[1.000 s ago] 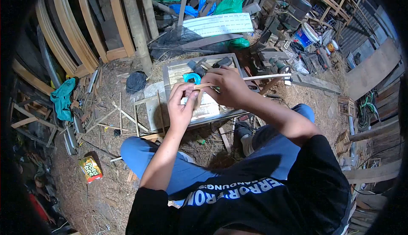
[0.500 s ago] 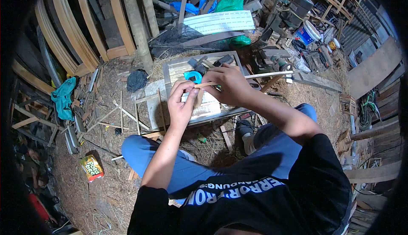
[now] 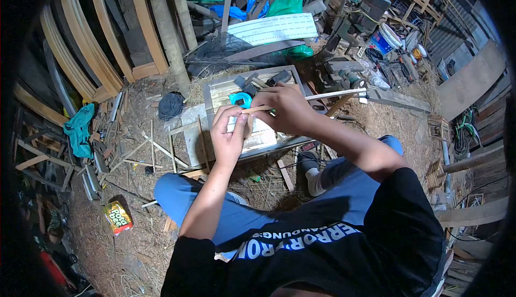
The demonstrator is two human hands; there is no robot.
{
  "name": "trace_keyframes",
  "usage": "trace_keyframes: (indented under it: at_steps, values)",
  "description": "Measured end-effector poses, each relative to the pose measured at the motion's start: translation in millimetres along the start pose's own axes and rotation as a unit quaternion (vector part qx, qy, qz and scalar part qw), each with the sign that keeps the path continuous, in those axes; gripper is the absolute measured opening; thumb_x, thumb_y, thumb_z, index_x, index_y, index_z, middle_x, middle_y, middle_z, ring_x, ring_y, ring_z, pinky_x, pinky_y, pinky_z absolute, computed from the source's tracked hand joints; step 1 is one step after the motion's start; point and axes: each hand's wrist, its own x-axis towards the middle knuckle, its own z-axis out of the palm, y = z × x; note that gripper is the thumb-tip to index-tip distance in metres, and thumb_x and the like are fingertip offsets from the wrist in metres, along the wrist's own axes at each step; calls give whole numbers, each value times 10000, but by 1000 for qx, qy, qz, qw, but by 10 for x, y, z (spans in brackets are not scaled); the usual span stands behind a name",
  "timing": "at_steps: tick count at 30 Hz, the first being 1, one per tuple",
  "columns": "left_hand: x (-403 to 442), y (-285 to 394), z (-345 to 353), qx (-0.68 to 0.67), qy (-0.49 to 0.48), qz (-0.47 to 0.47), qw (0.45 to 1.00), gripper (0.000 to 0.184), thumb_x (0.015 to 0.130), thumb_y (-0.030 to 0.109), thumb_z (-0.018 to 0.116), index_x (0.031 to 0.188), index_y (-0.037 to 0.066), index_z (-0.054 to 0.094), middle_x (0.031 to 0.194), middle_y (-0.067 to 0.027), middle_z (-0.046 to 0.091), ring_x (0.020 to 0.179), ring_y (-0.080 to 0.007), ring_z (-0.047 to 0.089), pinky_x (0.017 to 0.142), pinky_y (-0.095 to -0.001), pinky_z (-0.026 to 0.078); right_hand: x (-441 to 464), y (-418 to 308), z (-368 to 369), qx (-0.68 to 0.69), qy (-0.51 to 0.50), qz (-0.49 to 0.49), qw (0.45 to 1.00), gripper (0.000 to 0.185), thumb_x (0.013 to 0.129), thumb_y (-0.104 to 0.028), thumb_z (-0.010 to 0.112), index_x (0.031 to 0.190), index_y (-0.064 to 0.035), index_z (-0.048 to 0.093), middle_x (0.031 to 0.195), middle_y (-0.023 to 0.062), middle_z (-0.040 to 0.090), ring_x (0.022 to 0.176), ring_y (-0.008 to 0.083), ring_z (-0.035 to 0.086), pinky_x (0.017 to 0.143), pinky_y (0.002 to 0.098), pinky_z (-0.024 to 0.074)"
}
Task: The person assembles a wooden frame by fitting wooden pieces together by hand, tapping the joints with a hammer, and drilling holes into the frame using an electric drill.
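My left hand (image 3: 228, 134) pinches the near end of a thin wooden strip (image 3: 257, 109) over the low worktable (image 3: 260, 151). Bent over the same strip, my right hand (image 3: 285, 109) has its fingers closed round it. A long pale strip (image 3: 337, 93) sticks out to the right from behind my right hand; whether it is the same piece is hidden. Just beyond my hands a blue tape roll or tape measure (image 3: 240, 99) lies on the worktable, with dark tools (image 3: 249, 83) behind it.
Wood offcuts (image 3: 285, 175) and a snack packet (image 3: 117, 217) lie on the ground. Curved wooden frames (image 3: 86, 39) lean at the left. A black bundle (image 3: 171, 104) sits left of the worktable. A bucket (image 3: 385, 40) and a long beam (image 3: 400, 101) are at the right.
The view has shifted slightly. Both hands remain on the strip above the worktable, with barely any change in their grip.
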Motion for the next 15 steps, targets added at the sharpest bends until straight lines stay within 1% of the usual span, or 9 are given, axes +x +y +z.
trace_keyframes:
  at_steps: [3, 6, 8, 11, 15]
  values:
    - [-24, -25, -5, -15, -2, -9, 1000, 113, 920, 37, 758, 991, -19, 691, 966, -101, 664, 956, -218, 655, 894, -326, 506, -4, 4, 9, 3, -8, 6, 1000, 151, 860, -177, 796, 965, -94, 725, 916, 82, 715, 919, 328, 697, 820, 430, 507]
    - [-37, -28, -28, -15, -18, -18, 1000, 101, 931, 35, 748, 1000, -4, 685, 983, -73, 635, 956, -190, 611, 905, -302, 479, -8, -6, -2, 2, -8, 3, 1000, 162, 862, -184, 800, 976, -95, 727, 912, 84, 715, 915, 331, 697, 817, 431, 511]
    - [-22, -19, -35, -23, -17, -23, 999, 105, 927, 33, 752, 1002, -6, 689, 983, -74, 641, 947, -189, 613, 890, -300, 482, -4, -3, -4, -7, -3, -5, 1000, 167, 866, -193, 801, 984, -99, 729, 912, 86, 718, 913, 331, 698, 817, 430, 513]
    - [-9, -2, -45, -20, -12, -28, 999, 106, 924, 31, 754, 1001, -12, 696, 987, -78, 652, 942, -189, 620, 880, -301, 488, -3, -49, -40, -10, -9, 23, 1000, 168, 878, -211, 796, 994, -109, 730, 923, 86, 724, 912, 326, 699, 837, 430, 514]
    - [1, -11, -25, -23, -5, -27, 999, 104, 925, 33, 756, 996, -19, 701, 1004, -87, 664, 954, -188, 627, 887, -303, 492, -21, 20, -9, -26, -26, 27, 999, 175, 902, -248, 774, 1012, -119, 729, 941, 80, 731, 915, 326, 700, 891, 445, 500]
